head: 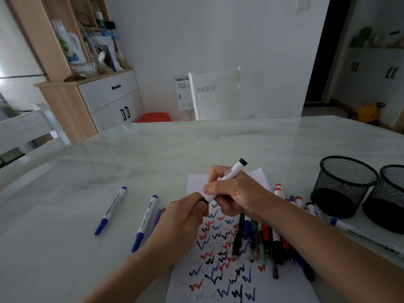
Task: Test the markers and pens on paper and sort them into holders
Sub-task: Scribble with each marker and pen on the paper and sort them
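My right hand (231, 193) grips a white marker with a black end (235, 171), held tilted above the sheet of paper (220, 259). At the marker's lower tip, my left hand (188, 213) pinches its black cap. The paper is covered with red, blue and black zigzag test marks. A pile of several markers and pens (264, 239) lies on the paper's right side, partly hidden under my right forearm. Two black mesh holders (343, 184) (391, 197) stand at the right. Two blue-capped markers (111, 211) (145, 221) and a purple pen (157, 217) lie left of the paper.
Another blue-tipped marker (367, 235) lies in front of the holders near the table's right edge. A white chair (215, 92) stands beyond the far edge of the pale marble table (153, 154), and another chair (28, 130) is at the left.
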